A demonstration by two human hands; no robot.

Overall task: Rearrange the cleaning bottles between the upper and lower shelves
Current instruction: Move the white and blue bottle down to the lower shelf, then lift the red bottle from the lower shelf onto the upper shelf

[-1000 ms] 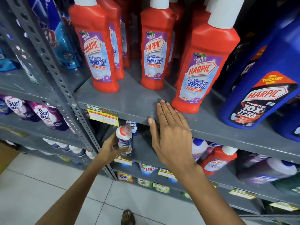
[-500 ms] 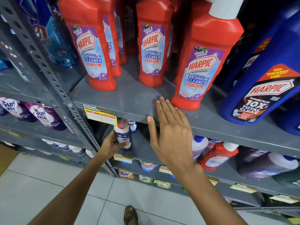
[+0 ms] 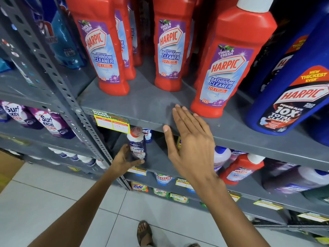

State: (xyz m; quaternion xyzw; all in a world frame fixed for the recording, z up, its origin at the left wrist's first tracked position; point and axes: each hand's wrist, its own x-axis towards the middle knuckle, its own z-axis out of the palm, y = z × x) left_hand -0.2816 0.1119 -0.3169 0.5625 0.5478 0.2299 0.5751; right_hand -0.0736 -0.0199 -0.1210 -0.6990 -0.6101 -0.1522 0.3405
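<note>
Under the front edge of the grey metal upper shelf [image 3: 142, 106], left hand [image 3: 124, 160] is wrapped around the lower body of a small white Domex bottle with a red cap and dark blue label [image 3: 136, 146]. Fingers closed on it, thumb across the front near the base. Bottle upright, cap just below the yellow and red price tag [image 3: 112, 121] stuck on that shelf edge. Whether its base touches the grey lower shelf [image 3: 160, 163] or sits just clear of it: cannot tell, hand covers it.

Right hand [image 3: 191, 141] is flat and spread wide, holding nothing. Fingertips [image 3: 178, 107] lie over the upper shelf surface, thumb at the shelf lip. Contact with the metal looks likely but not certain.

On the upper shelf: tall red Harpic bathroom cleaner bottle with white cap and purple label [image 3: 229, 66] stands just right of the right fingertips, nearly touching them. Two more red Harpic bottles of the same kind [image 3: 105, 49] [image 3: 169, 47] stand further back and left, with others behind them. Large dark blue Harpic bottle [image 3: 292, 97] is at the shelf's right end.

Below the upper shelf, right of the right wrist: a red Harpic bottle lying tilted [image 3: 240, 168] beside a white bottle with a blue cap [image 3: 221, 155].

Left of the upper shelf, past the perforated grey upright [image 3: 58, 75], purple Surf Excel pouches [image 3: 51, 123].
</note>
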